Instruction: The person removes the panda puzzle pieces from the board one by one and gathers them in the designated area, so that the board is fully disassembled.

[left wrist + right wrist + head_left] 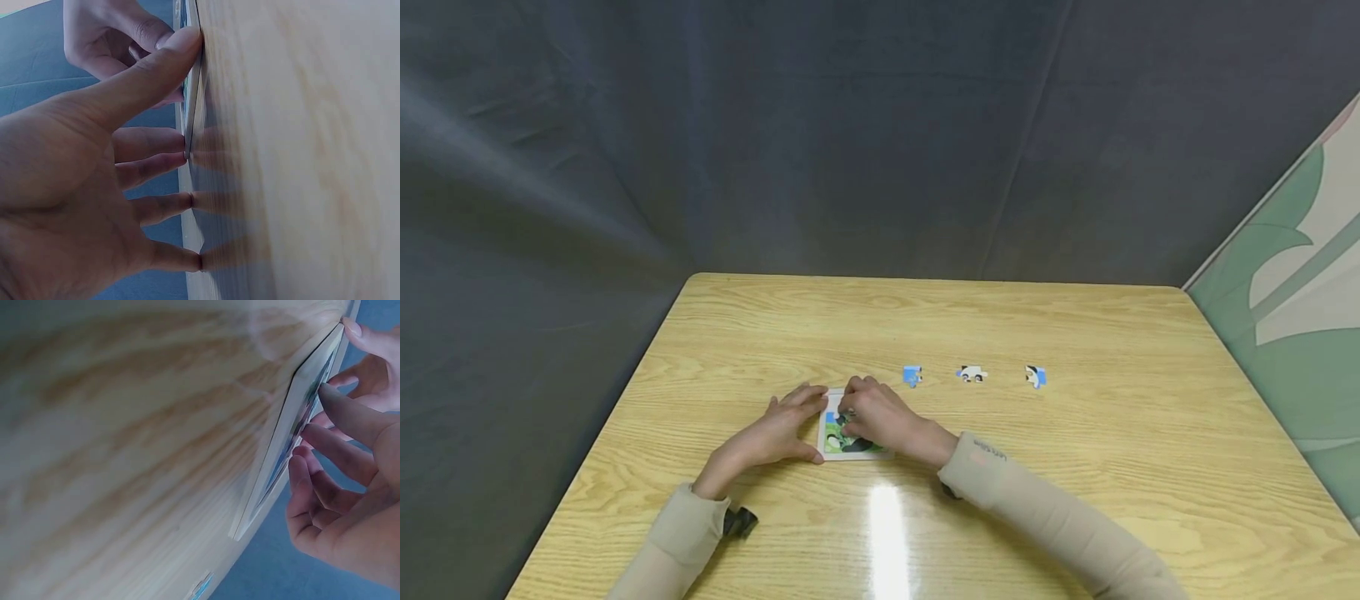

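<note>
In the head view a small jigsaw puzzle tray with a pale border lies on the table, holding a partly covered green, blue and black picture. My left hand spans the tray's left side, thumb at the near corner and fingertips at the far one; in the left wrist view its fingers are extended down to the tabletop. Over the picture, my right hand bends its fingers and pinches a dark puzzle piece at the surface, largely hidden by the hand. Thumb and index fingertips sit apart on the picture in the right wrist view.
Three loose puzzle pieces lie in a row beyond the tray: a blue one, a white one with a panda's eyes and a blue, white and black one. A dark curtain hangs behind the wooden table.
</note>
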### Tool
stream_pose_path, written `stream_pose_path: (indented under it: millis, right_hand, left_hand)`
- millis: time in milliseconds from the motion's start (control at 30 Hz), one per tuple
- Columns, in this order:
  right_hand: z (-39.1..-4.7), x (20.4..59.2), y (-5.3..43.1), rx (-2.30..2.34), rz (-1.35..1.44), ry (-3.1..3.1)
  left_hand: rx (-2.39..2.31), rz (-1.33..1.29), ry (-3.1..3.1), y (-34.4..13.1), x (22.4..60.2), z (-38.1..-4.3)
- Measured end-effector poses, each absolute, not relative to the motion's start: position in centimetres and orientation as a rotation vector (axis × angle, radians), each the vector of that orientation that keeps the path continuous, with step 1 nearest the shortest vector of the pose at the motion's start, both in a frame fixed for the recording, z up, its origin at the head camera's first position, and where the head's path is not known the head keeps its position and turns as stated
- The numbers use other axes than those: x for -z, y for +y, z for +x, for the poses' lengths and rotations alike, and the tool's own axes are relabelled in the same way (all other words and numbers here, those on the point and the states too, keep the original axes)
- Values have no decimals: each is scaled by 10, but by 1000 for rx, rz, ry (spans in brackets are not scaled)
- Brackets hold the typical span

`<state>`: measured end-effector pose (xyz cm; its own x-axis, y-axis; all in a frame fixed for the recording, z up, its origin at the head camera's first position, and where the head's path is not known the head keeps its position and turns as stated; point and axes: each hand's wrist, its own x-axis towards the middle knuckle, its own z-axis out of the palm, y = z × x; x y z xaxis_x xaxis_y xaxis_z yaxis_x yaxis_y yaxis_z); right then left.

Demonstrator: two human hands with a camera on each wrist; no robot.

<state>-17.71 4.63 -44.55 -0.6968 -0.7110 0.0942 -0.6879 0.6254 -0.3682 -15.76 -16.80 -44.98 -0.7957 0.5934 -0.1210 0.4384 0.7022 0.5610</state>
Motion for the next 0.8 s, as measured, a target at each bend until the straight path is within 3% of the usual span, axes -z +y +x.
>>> stream_pose_path:
  millis: [800]
  right_hand:
    - [-174, 443, 44, 696, -1109, 2714]
  left_hand:
    - [-763, 823, 2614, -168, 449, -157]
